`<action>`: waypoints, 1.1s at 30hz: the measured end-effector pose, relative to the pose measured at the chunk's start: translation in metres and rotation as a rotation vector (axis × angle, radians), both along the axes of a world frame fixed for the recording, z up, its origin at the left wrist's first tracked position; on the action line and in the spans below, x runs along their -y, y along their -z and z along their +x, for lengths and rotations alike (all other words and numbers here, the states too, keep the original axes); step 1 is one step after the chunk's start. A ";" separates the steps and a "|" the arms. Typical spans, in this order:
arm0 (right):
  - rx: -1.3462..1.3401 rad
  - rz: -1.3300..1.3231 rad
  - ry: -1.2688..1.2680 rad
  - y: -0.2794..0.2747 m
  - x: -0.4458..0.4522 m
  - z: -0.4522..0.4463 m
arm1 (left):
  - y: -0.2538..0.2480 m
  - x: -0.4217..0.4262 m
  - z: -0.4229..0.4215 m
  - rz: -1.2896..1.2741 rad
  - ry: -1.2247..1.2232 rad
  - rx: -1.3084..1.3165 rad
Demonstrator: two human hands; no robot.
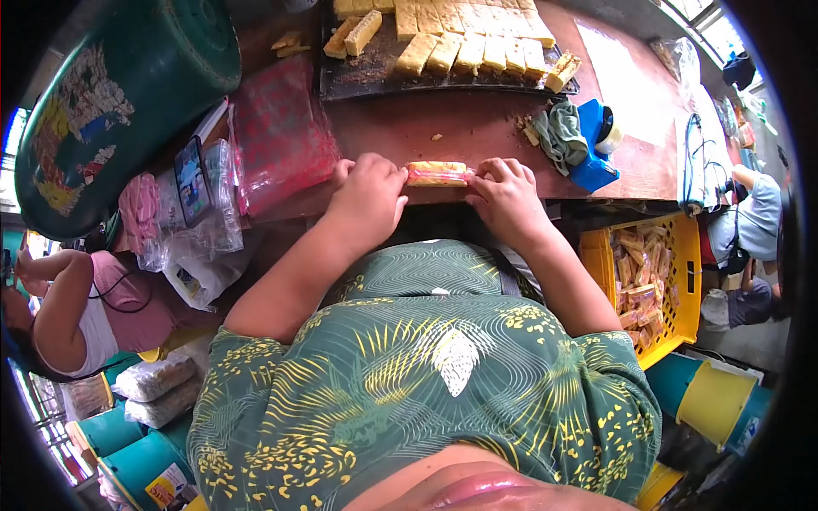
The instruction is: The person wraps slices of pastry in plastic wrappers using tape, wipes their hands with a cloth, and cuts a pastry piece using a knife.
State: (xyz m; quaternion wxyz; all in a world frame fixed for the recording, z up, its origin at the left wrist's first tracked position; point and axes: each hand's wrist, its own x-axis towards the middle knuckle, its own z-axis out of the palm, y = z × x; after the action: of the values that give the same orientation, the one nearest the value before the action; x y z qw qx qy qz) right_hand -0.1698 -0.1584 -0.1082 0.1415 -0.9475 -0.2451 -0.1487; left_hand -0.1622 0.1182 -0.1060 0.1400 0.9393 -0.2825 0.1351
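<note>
One wrapped bar (437, 175) near the front edge of the table (383, 128), lying crosswise between left hand (372, 194) and right hand (508, 194), equally close to both tbh. Pinched at opposite ends, long axis pretty much hand to hand.

Wrapped bar (437, 174): glossy, clear plastic film over a matt surface. Tabletop (375, 128): smooth, faint sheen. Tray (366, 81), far: apparently metal, dull, crumb-strewn. Slices (470, 54) on tray: matt, rough-grained. Drum (175, 51), far left: smooth, glossy plastic; torn paper-like label (98, 94). Cloth (560, 136), far right: crumpled, matt. Tape dispenser (595, 145), beside cloth: smooth plastic. Crate (682, 281), right: perforated plastic.
</note>
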 end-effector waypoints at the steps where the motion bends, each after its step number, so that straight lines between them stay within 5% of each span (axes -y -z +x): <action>1: -0.047 -0.014 0.000 -0.002 0.002 0.004 | 0.004 0.001 -0.004 -0.010 0.014 0.043; 2: -0.098 -0.029 -0.001 -0.003 0.007 0.012 | 0.009 -0.001 0.003 0.058 -0.001 0.089; 5: -0.078 -0.069 0.032 -0.007 0.004 0.027 | -0.026 0.005 0.036 0.108 -0.094 -0.394; 9: 0.045 -0.122 0.042 -0.002 -0.005 0.020 | -0.002 0.005 0.035 0.044 -0.037 0.119; 13: 0.066 -0.094 0.003 0.020 -0.007 -0.016 | 0.018 0.012 -0.003 -0.056 -0.086 0.013; 15: -0.019 -0.112 0.022 0.018 -0.009 -0.022 | 0.009 0.020 0.014 -0.439 -0.023 -0.193; 16: -0.043 -0.029 0.040 0.019 -0.012 -0.022 | 0.045 0.024 0.035 -0.786 -0.057 -0.418; 19: -0.030 0.290 0.073 0.019 -0.016 -0.010 | 0.019 0.043 0.045 -1.390 -0.049 -0.908; 23: 0.110 0.608 -0.071 -0.007 -0.006 0.007 | 0.030 0.058 0.037 -1.088 0.161 -0.644; 27: 0.177 0.282 -0.188 0.007 0.000 0.001 | 0.027 0.048 0.039 -0.501 0.176 -0.219; 33: -0.255 0.540 -0.192 0.013 -0.005 -0.002 | 0.015 0.042 0.021 -0.240 0.272 -0.119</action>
State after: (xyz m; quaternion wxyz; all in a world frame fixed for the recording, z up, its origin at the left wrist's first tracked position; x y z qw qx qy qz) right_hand -0.1715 -0.1539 -0.1212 0.4311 -0.8592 -0.2652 -0.0746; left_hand -0.1408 0.0765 -0.1212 0.2843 0.8755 -0.3798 0.0916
